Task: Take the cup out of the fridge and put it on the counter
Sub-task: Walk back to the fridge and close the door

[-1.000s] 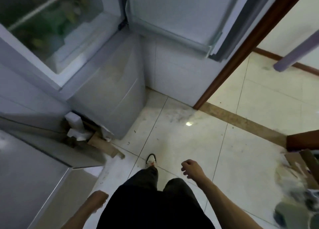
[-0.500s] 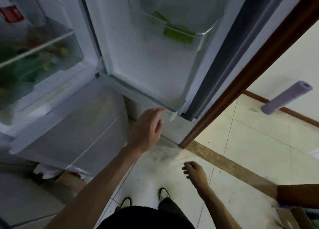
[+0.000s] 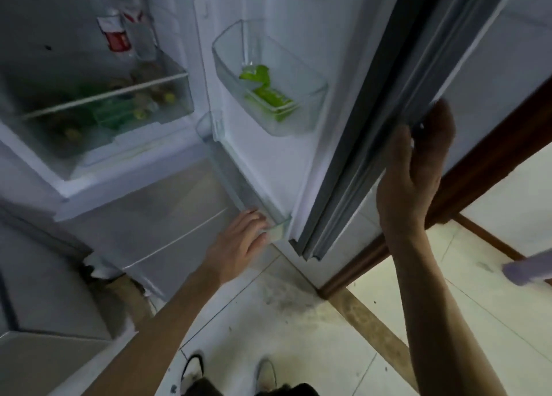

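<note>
- Fridge (image 3: 125,186): open, door (image 3: 298,67) swung out to my right, so the inner side faces me.
- Door edge: my R hand (image 3: 415,180) is wrapped on the outer edge, fingers curled round it and out of sight behind, thumb on the near side. Gripping the door.
- Upper door bin (image 3: 313,97): only a green pack (image 3: 268,94) in it, no cup.
- Bottom door bin (image 3: 251,198): my L hand (image 3: 242,246) is right at its near corner, fingers bent, tips touching or over the rim. Can't tell if they hold anything.
- Cup: can't make it out for sure. A pale blurry patch just past my L fingertips at that corner could be it; if so it lies fwd and slightly right of the fingers, L hand by far the nearer. Long axis: can't tell.
- Shelves (image 3: 101,97): bottles (image 3: 116,34) up top, green stuff under glass, all too blurred to read a cup there.
- Vs half a sec ago: R hand was hanging low and free, now it's up on the door edge; L hand has gone from short of the door's bottom corner to the bin rim; view has tipped up, more of the door shows.
</note>
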